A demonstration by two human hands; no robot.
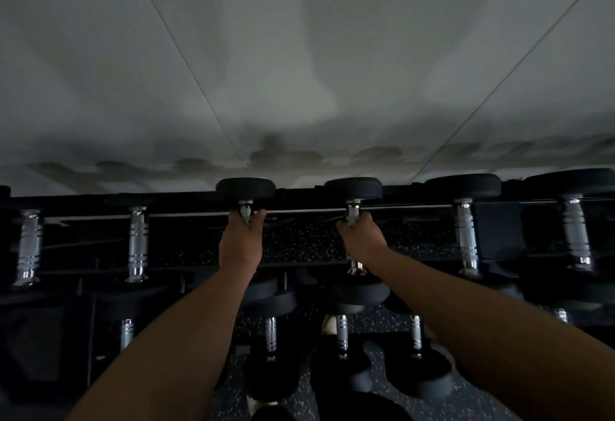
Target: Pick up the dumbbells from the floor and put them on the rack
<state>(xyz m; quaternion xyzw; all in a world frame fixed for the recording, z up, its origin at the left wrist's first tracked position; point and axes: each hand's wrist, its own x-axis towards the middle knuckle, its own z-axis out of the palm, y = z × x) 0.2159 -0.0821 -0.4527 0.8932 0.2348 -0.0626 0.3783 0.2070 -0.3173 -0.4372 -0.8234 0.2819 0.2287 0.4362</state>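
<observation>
1. We note a pale wall (299, 54) behind, crossed by two thin diagonal seams.
2. We record soft grey shadows (283, 154) along its lower edge.
3. We observe dark speckled flooring (466, 400) below, dimly lit.

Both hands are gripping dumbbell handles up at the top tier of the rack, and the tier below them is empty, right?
Not empty. The head view shows the left hand and right hand gripping handles at the top tier, but dumbbells sit lower down too.
</observation>
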